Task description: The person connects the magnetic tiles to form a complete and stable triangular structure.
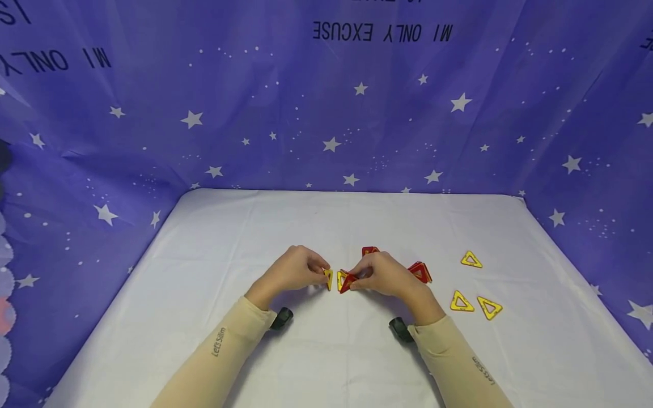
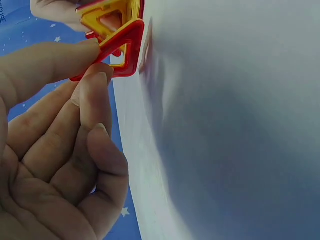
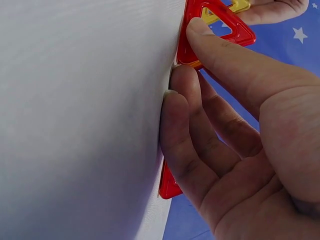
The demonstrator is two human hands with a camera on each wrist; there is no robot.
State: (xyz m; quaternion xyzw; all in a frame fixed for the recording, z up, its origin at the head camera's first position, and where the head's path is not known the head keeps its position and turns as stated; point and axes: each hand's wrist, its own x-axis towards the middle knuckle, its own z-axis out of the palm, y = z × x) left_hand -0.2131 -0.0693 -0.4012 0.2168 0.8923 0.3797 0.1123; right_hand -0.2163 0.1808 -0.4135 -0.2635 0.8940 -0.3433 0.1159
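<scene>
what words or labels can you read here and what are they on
"MI ONLY EXCUSE", upside down, top centre of the backdrop.
"MI ONLY", upside down, at the backdrop's upper left.
"Let's Slim" on the left sleeve.
"Let's Slim" on the right sleeve.
Cut-off letters at the backdrop's top edge and corners: unreadable.
Triangle tiles: no text.

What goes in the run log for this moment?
left hand: pinches yellow plastic triangle | right hand: holds red plastic triangle | surface: white table
</scene>
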